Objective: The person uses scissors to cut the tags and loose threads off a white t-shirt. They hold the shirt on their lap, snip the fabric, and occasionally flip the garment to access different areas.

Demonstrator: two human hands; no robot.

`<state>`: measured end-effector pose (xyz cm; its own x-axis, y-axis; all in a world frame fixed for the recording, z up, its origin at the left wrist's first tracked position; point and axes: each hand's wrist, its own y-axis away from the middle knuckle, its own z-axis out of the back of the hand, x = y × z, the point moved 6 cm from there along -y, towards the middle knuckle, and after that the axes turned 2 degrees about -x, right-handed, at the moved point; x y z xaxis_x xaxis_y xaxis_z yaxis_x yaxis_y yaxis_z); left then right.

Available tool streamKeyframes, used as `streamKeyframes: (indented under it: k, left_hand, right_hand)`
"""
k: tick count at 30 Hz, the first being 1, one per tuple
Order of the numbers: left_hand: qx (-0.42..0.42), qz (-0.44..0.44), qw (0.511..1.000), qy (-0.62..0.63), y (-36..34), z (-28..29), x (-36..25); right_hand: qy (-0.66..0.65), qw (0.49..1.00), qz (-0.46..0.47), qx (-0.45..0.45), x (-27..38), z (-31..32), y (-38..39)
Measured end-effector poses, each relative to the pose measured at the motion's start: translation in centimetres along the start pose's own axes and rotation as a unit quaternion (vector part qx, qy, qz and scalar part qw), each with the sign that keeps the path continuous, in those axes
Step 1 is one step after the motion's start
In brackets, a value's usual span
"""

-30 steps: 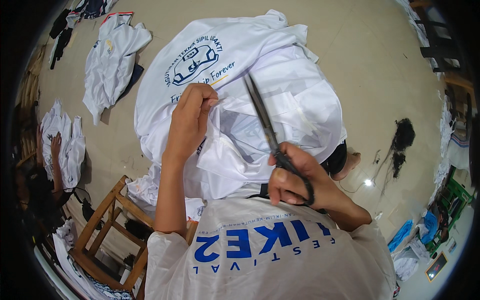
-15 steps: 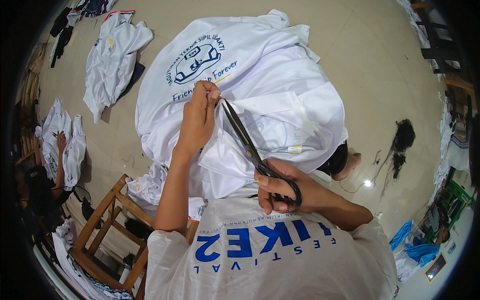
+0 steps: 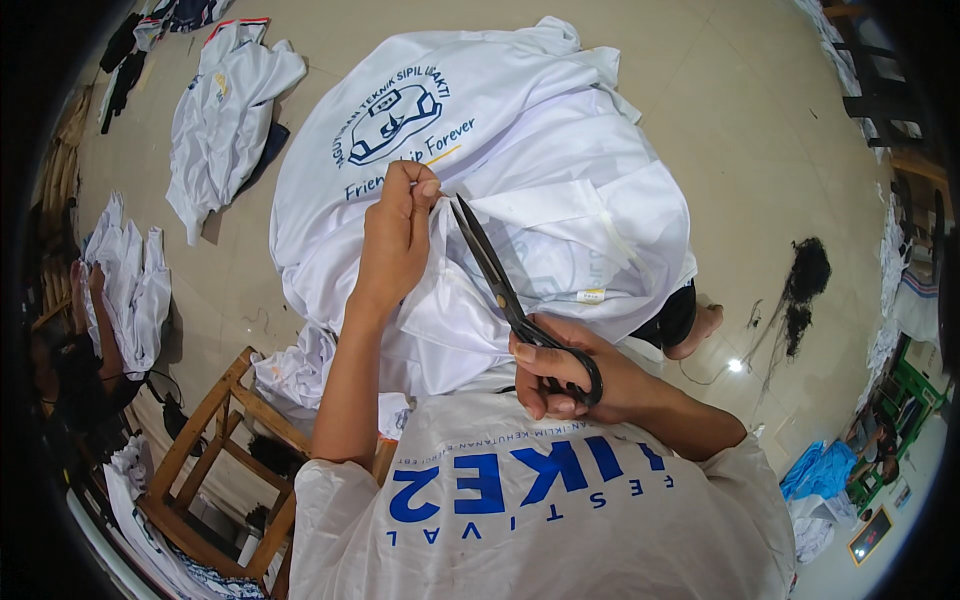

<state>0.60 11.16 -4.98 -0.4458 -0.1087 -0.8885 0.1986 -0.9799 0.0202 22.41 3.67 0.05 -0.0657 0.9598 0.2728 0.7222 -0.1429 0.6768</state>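
Across my lap is spread a white printed shirt (image 3: 520, 110) with a dark blue emblem, among other folds of white cloth. My left hand (image 3: 393, 235) is closed, pinching an edge of the white fabric between thumb and fingers. In my right hand (image 3: 565, 372) is a pair of black-handled scissors (image 3: 497, 280), with fingers through and around the handles. Its dark blades point up and left, almost together, their tips a little right of my left fingertips. Whether a thread lies between tips and fingertips is too fine to make out.
A wooden stool (image 3: 205, 450) stands at the lower left. Another white shirt (image 3: 225, 120) lies on the tiled floor, upper left. A clump of black thread (image 3: 805, 285) lies at right. Another person's arm (image 3: 105, 320) handles white garments at far left. Blue cloth (image 3: 820, 470) sits lower right.
The scissors have shifted slightly right, their tips moving a little away from my left fingertips. My left hand keeps its pinch. The other person's hand at far left has moved.
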Motion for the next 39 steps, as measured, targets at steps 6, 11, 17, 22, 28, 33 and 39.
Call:
streamKeyframes:
  k: [6,11,17,22,28,33,39]
  left_hand:
    - [-0.001,0.005,1.000,-0.004,0.0,0.0,0.1]
    - [0.002,0.005,1.000,-0.003,0.2,0.1,0.2]
    - [0.009,-0.014,0.999,-0.039,0.6,0.0,-1.3]
    - [-0.040,-0.059,0.997,-0.035,1.0,1.1,-1.2]
    - [-0.378,0.051,0.924,0.019,7.5,13.2,5.3]
    - [-0.457,0.208,0.820,-0.274,21.3,24.8,16.5]
    - [-0.316,0.037,0.939,-0.130,10.8,15.7,3.2]
  right_hand:
    - [0.004,1.000,-0.002,0.001,0.1,0.1,-0.2]
    - [0.006,1.000,-0.007,-0.012,-0.1,0.1,-0.3]
    - [-0.008,1.000,-0.019,-0.014,-0.2,-0.2,-0.2]
    - [0.028,0.999,-0.011,-0.020,0.3,-0.4,0.1]
    - [0.011,0.997,0.078,-0.025,2.2,0.5,2.8]
    - [-0.034,0.980,0.180,-0.072,5.1,1.1,4.5]
    - [-0.004,0.973,0.215,-0.088,6.1,0.7,2.3]
